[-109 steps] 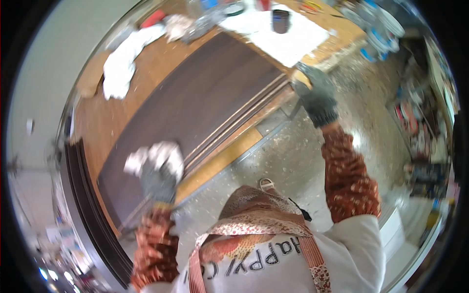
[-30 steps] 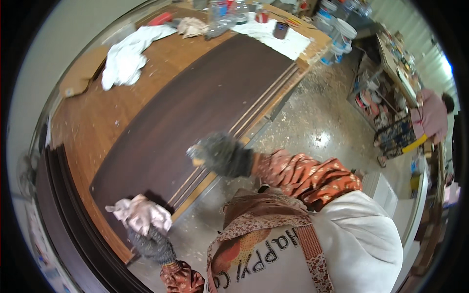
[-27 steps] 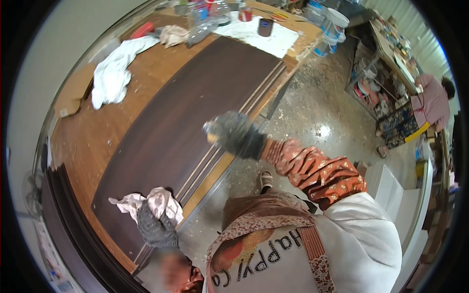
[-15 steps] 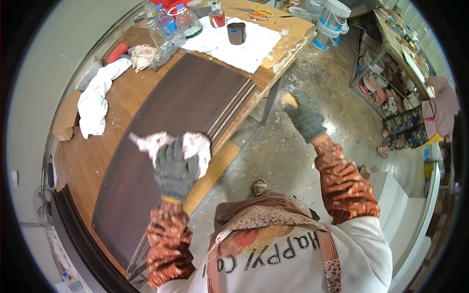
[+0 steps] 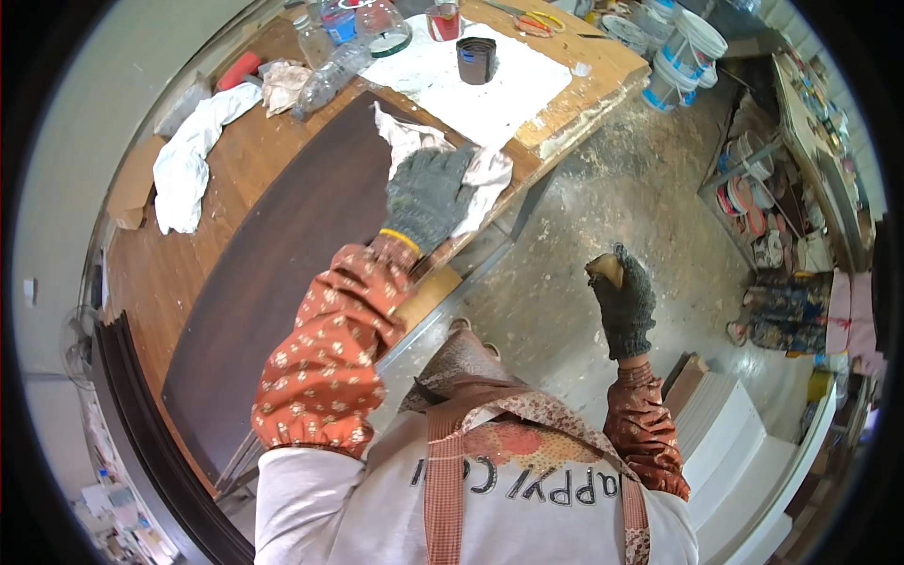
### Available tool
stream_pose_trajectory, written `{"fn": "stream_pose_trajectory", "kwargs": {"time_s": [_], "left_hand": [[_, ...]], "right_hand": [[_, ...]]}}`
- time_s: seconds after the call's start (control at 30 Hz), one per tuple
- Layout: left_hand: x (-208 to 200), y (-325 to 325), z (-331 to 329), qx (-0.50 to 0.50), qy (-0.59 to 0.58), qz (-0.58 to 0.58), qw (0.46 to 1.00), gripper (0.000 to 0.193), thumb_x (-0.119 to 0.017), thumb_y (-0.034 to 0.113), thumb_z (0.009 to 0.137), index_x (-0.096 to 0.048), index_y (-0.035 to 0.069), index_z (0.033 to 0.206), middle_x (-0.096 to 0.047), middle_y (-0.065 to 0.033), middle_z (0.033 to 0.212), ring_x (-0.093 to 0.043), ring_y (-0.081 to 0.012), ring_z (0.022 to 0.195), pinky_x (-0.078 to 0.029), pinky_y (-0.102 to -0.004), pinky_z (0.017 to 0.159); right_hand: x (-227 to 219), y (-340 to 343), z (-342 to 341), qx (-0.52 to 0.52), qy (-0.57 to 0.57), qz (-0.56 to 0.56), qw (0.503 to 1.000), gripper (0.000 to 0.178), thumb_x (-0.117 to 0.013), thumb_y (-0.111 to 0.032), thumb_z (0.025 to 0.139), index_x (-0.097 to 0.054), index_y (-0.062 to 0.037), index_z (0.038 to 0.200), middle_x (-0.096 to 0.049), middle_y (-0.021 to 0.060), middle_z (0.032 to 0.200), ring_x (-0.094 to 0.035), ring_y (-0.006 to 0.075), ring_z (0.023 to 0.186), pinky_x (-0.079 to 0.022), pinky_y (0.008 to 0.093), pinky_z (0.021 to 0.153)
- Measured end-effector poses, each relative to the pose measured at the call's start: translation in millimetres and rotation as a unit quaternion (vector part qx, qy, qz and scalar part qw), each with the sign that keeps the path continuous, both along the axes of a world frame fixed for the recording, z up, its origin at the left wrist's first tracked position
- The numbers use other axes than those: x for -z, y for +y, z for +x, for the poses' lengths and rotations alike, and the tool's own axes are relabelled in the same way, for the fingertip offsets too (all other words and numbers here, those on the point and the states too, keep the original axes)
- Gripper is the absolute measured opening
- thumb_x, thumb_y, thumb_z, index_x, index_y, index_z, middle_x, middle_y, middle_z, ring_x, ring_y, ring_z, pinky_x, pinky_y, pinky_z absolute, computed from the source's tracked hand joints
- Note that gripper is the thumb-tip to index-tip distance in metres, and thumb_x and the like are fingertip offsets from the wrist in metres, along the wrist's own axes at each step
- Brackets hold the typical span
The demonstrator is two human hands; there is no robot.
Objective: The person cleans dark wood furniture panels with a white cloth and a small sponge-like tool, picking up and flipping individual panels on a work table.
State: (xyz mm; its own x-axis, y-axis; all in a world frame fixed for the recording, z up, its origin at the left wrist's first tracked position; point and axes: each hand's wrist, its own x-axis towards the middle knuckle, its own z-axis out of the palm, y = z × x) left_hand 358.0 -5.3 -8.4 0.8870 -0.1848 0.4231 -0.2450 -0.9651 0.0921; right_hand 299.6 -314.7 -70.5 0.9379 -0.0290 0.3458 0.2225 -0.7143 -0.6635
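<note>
My left hand, in a grey knit glove, presses a crumpled white rag onto the far end of a long dark brown board that lies on a wooden workbench. My right hand, also gloved, hangs over the floor to the right of the bench with its fingers curled around a small tan piece. Both sleeves are orange with a small pattern.
A white sheet at the bench's far end carries a dark cup, a red cup and plastic bottles. A white cloth lies at the left. Buckets and cluttered shelves stand right; white boards lie on the dusty floor.
My left hand has slid the rag along the board from its near end to its far end. My right hand has drawn back from the board and dropped to my right side.
</note>
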Motion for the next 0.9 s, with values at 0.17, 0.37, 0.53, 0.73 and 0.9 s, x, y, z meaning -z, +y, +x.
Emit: {"fn": "stream_pose_trajectory", "kwargs": {"time_s": [0.17, 0.37, 0.53, 0.73, 0.9], "left_hand": [[-13.7, 37.0, -66.0, 0.025, -0.008, 0.005, 1.000, 0.044, -0.053, 0.031, 0.078, -0.055, 0.011, 0.116, -0.057, -0.0129, 0.105, -0.053, -0.0316, 0.101, -0.042, -0.0437, 0.089], [-11.1, 108.2, -176.5, -0.134, 0.049, -0.015, 0.990, 0.045, -0.058, 0.032, 0.079, -0.057, 0.000, 0.110, -0.060, -0.0182, 0.105, -0.055, -0.0373, 0.101, -0.042, -0.0447, 0.090], [18.7, 162.9, -241.4, -0.330, 0.031, -0.017, 0.943, 0.044, -0.051, 0.019, 0.085, -0.047, -0.002, 0.123, -0.054, -0.0204, 0.117, -0.051, -0.0365, 0.109, -0.040, -0.0423, 0.093], [26.7, 126.8, -219.1, -0.362, 0.005, 0.053, 0.931, 0.062, -0.061, 0.016, 0.071, -0.041, 0.000, 0.127, -0.046, -0.0198, 0.127, -0.044, -0.0376, 0.118, -0.034, -0.0430, 0.100], [28.4, 63.9, -160.6, -0.439, -0.027, 0.088, 0.894, 0.060, -0.062, 0.015, 0.070, -0.044, 0.000, 0.125, -0.050, -0.0205, 0.119, -0.048, -0.0375, 0.112, -0.035, -0.0459, 0.098]], "right_hand": [[-4.6, 20.2, 38.4, -0.060, -0.032, -0.005, 0.998, 0.048, -0.075, -0.018, 0.069, -0.057, -0.0042, 0.112, -0.062, 0.0145, 0.099, -0.060, 0.0308, 0.092, -0.047, 0.0384, 0.081], [-49.7, 86.5, 110.2, -0.182, -0.137, -0.058, 0.972, 0.047, -0.071, -0.018, 0.074, -0.053, -0.0042, 0.115, -0.060, 0.0137, 0.105, -0.058, 0.0314, 0.096, -0.047, 0.0392, 0.083], [-65.6, 139.4, 166.3, -0.336, -0.203, -0.033, 0.919, 0.049, -0.072, -0.017, 0.072, -0.053, -0.0052, 0.115, -0.060, 0.0118, 0.107, -0.058, 0.0295, 0.097, -0.047, 0.0390, 0.083], [-66.1, 163.5, 193.8, -0.433, -0.173, -0.019, 0.884, 0.050, -0.073, -0.019, 0.071, -0.054, -0.0060, 0.115, -0.060, 0.0130, 0.107, -0.057, 0.0308, 0.096, -0.046, 0.0398, 0.084], [-61.4, 157.2, 229.8, -0.514, -0.146, -0.034, 0.845, 0.051, -0.072, -0.022, 0.072, -0.054, -0.0056, 0.116, -0.059, 0.0139, 0.110, -0.056, 0.0320, 0.099, -0.045, 0.0409, 0.087]]}}
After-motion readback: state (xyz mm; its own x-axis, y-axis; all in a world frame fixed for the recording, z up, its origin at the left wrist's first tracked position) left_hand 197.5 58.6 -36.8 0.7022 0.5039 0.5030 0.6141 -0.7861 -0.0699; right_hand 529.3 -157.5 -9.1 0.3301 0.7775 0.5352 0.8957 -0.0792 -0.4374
